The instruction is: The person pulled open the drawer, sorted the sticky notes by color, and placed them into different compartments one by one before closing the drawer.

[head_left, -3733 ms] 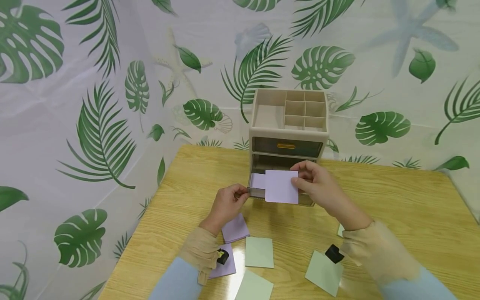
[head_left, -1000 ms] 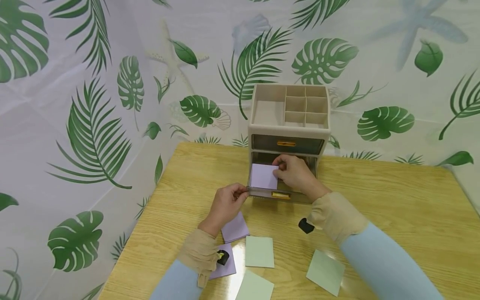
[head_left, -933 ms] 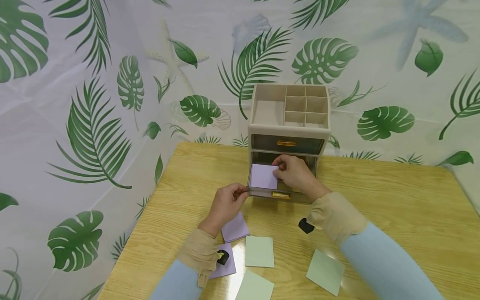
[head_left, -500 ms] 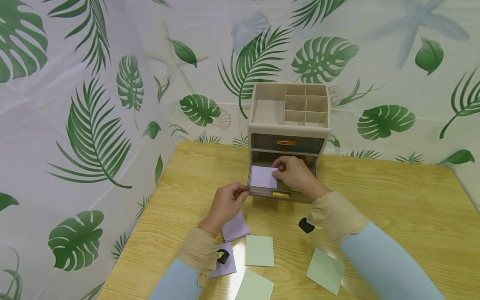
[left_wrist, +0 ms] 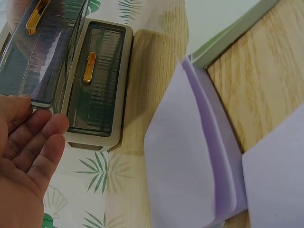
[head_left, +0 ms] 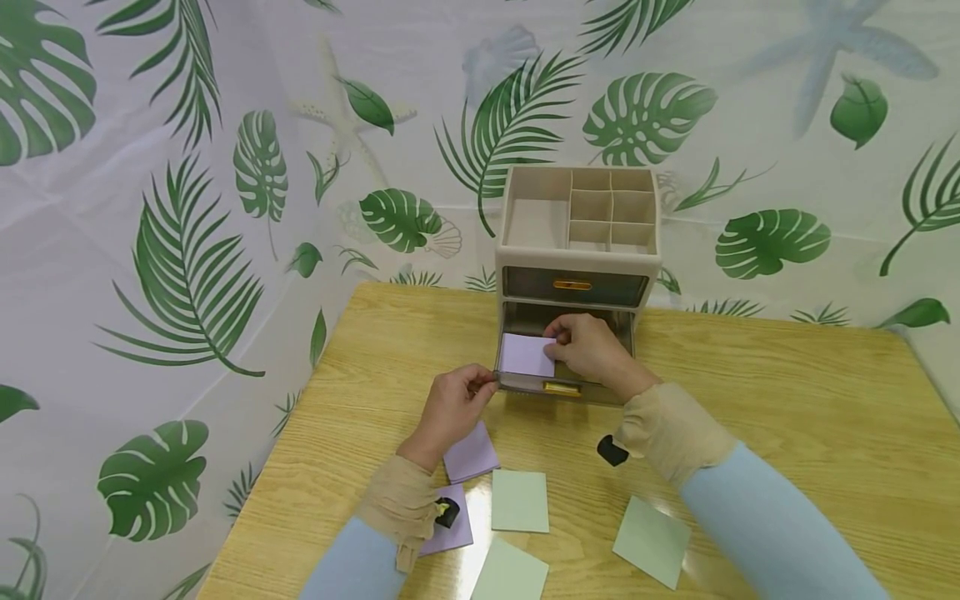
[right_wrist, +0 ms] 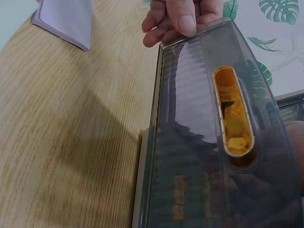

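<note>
In the head view, my left hand (head_left: 452, 410) pinches the left front corner of a pulled-out clear grey drawer (head_left: 521, 382). My right hand (head_left: 591, 350) is inside that drawer, thumb and fingers on the right edge of a purple sticky note pad (head_left: 525, 357). That pad lies at the drawer's left side, its front edge hidden behind the drawer front. The left wrist view shows my left fingers (left_wrist: 40, 142) at the drawer's corner. Through the drawer front (right_wrist: 190, 142) in the right wrist view, the purple pad shows dimly.
The beige organizer (head_left: 577, 260) has a compartmented top and a closed drawer (head_left: 573, 288) above the pulled-out one. On the wooden table (head_left: 787, 417) lie purple pads (head_left: 471, 457) and pale green pads (head_left: 520, 502). A leaf-print cloth (head_left: 420, 125) hangs behind.
Since the earliest frame, my right hand has carried the purple pad left and down into the drawer. Over the last second the pad sinks slightly. My left hand keeps its place.
</note>
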Demonstrator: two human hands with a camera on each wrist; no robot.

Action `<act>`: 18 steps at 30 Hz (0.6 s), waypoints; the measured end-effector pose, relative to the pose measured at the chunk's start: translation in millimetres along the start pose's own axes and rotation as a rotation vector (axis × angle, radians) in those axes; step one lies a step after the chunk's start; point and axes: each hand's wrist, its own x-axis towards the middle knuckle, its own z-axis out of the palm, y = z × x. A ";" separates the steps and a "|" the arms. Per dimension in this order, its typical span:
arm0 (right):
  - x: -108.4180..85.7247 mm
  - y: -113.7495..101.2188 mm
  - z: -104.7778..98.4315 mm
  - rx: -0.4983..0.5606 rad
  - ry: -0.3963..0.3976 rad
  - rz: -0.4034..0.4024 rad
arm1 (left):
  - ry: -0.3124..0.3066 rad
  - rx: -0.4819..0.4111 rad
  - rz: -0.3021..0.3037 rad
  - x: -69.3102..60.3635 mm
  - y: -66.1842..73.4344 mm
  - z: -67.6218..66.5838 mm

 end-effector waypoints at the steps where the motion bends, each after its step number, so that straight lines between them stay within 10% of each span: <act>1: -0.2 -0.2 -0.1 -0.001 -0.003 0.001 | -0.001 -0.003 0.003 -0.1 0.1 0.0; 18: 1.5 5.8 -0.3 -0.074 -0.065 -0.016 | -0.004 0.008 0.004 -0.1 -0.1 -0.1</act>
